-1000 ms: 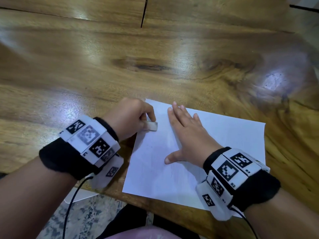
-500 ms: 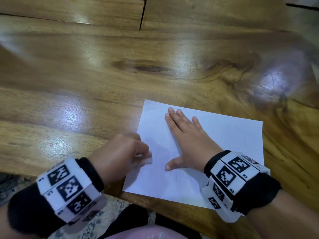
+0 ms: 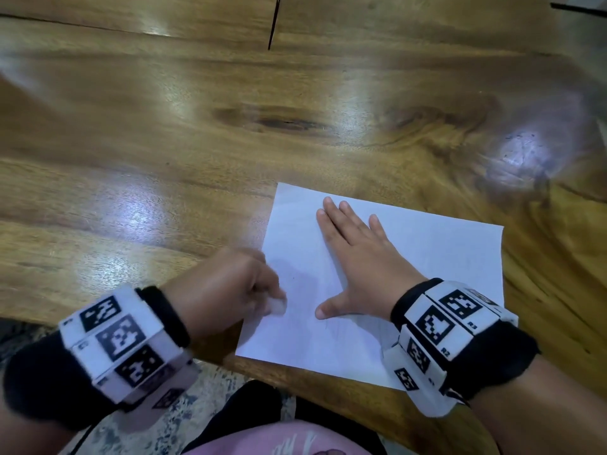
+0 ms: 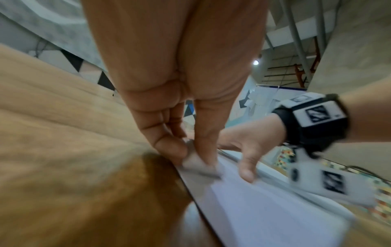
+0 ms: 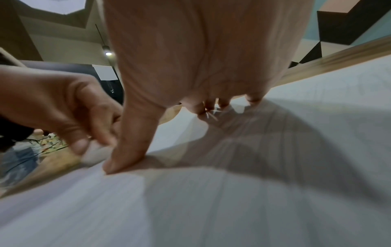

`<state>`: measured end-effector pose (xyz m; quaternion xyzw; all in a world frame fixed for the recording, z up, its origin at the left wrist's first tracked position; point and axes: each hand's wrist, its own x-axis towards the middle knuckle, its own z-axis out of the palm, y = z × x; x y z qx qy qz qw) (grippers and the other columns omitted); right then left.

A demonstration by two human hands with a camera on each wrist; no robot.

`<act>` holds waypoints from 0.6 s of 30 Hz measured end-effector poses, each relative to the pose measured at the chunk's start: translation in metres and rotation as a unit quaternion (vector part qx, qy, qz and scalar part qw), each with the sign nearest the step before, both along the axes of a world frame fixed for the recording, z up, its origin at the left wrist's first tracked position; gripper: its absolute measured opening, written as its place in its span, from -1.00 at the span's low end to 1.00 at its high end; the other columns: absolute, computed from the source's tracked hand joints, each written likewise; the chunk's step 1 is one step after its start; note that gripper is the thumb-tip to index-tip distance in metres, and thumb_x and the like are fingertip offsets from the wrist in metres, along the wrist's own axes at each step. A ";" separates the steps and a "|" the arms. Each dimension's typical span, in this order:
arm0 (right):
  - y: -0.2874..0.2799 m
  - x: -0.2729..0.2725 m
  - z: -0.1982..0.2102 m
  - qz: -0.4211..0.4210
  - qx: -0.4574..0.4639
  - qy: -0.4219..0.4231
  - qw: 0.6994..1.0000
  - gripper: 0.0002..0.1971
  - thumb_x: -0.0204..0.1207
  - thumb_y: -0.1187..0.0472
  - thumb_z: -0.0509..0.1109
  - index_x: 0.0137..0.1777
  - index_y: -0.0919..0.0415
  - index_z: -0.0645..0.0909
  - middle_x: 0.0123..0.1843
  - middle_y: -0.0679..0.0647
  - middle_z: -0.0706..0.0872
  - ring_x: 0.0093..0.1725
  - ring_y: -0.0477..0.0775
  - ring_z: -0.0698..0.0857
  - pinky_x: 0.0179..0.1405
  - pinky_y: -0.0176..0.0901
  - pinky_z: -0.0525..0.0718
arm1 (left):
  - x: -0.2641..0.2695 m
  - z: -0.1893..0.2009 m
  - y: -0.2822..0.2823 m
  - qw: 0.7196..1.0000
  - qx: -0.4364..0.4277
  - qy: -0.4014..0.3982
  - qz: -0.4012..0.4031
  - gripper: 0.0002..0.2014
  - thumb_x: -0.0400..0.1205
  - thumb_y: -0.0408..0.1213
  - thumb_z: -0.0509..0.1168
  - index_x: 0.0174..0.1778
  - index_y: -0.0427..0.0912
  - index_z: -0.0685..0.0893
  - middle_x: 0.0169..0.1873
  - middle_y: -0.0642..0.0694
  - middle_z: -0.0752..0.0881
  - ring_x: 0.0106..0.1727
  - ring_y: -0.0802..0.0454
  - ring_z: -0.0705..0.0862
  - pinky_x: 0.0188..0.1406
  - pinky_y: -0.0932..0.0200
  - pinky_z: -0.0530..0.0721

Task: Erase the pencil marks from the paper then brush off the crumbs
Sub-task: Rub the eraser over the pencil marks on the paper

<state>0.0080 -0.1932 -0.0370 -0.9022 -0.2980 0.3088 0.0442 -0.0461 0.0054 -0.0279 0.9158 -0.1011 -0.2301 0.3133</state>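
A white sheet of paper (image 3: 427,257) lies at the near edge of the wooden table (image 3: 164,159). Faint pencil lines show near its front, by the right thumb. My left hand (image 3: 230,290) pinches a small white eraser (image 3: 277,305) between thumb and fingers and presses it on the paper's left part; the wrist view shows the eraser (image 4: 194,160) blurred under the fingertips (image 4: 169,148). My right hand (image 3: 358,257) lies flat with straight fingers, palm down on the middle of the paper (image 5: 232,200), its thumb (image 5: 127,150) spread toward the eraser.
The paper's front edge overhangs the table's near edge (image 3: 328,389) slightly. Wide bare wood lies beyond and to the left of the sheet. A dark seam (image 3: 272,24) splits the table's far planks. Below the edge are my lap and a patterned floor (image 3: 131,431).
My left hand has drawn the eraser from the paper's upper left edge down toward the front left part. The right hand has stayed flat on the sheet.
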 end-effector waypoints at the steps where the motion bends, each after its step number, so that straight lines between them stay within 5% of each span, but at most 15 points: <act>1: 0.000 0.000 0.000 -0.001 0.000 0.000 1.000 0.35 0.21 -0.35 0.49 0.61 0.11 -0.48 0.61 -0.06 -0.57 0.59 -0.07 -0.51 0.61 0.07 -0.40 | 0.008 -0.001 -0.001 0.999 -0.001 -0.039 0.020 -0.90 0.41 -0.13 0.46 -0.22 -0.03 0.78 -0.31 -0.05 0.73 -0.27 0.07 0.65 -0.29 0.19 0.56; 5: 0.001 0.000 0.001 -0.002 -0.001 0.003 1.000 0.35 0.21 -0.34 0.50 0.62 0.11 -0.47 0.61 -0.06 -0.56 0.59 -0.07 -0.51 0.60 0.07 -0.40 | 0.015 -0.007 -0.004 0.993 0.018 -0.110 0.044 -0.88 0.45 -0.15 0.41 -0.28 -0.12 0.73 -0.38 -0.08 0.62 -0.34 0.01 0.55 -0.40 0.18 0.43; 9: 0.001 0.000 0.002 -0.002 0.002 0.004 1.000 0.34 0.22 -0.34 0.50 0.62 0.12 -0.48 0.61 -0.05 -0.57 0.58 -0.07 -0.52 0.59 0.05 -0.42 | -0.024 -0.004 0.009 1.000 0.000 0.003 -0.006 -0.87 0.43 -0.08 0.44 -0.34 -0.02 0.68 -0.45 0.17 0.56 -0.38 0.34 0.52 -0.37 0.29 0.45; 12: 0.002 0.000 0.002 -0.001 0.001 0.003 1.000 0.34 0.22 -0.33 0.50 0.61 0.12 -0.48 0.61 -0.05 -0.57 0.58 -0.07 -0.52 0.59 0.06 -0.42 | -0.016 0.001 0.009 1.000 0.012 0.021 -0.016 -0.85 0.38 -0.04 0.44 -0.24 0.00 0.76 -0.34 0.08 0.70 -0.29 0.23 0.62 -0.29 0.32 0.52; 18: 0.001 0.000 0.000 -0.004 0.005 0.002 1.000 0.34 0.21 -0.33 0.51 0.62 0.11 -0.46 0.61 -0.06 -0.55 0.59 -0.08 -0.51 0.59 0.03 -0.43 | 0.020 -0.004 -0.005 0.994 0.027 -0.100 0.032 -0.85 0.44 -0.10 0.41 -0.22 -0.10 0.76 -0.30 -0.13 0.70 -0.27 -0.01 0.60 -0.36 0.21 0.44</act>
